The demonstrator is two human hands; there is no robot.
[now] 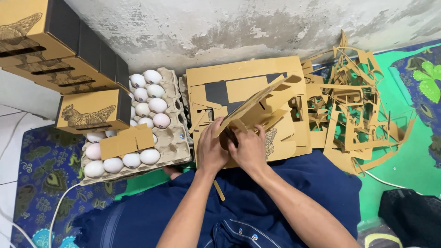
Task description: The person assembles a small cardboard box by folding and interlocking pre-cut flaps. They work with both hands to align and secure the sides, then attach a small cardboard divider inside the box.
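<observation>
Both your left hand (212, 149) and right hand (248, 149) grip the cardboard blank (257, 102); swinging it toward nine o'clock could knock the eggs (149, 98).

Egg tray (177, 151) left of cardboard stack (248, 73); offcuts (358, 110) right.

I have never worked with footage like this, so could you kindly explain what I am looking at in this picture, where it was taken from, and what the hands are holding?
There is one picture, from a camera worn on a person's head, looking down at their own lap and arms. No machine is involved. The left hand and right hand together hold a flat die-cut cardboard piece, tilted up, over a stack of cardboard sheets. To the left lies an egg tray with white eggs, and beside it finished cardboard boxes printed with a hen. To the right is a heap of cardboard offcuts on a green mat.
</observation>
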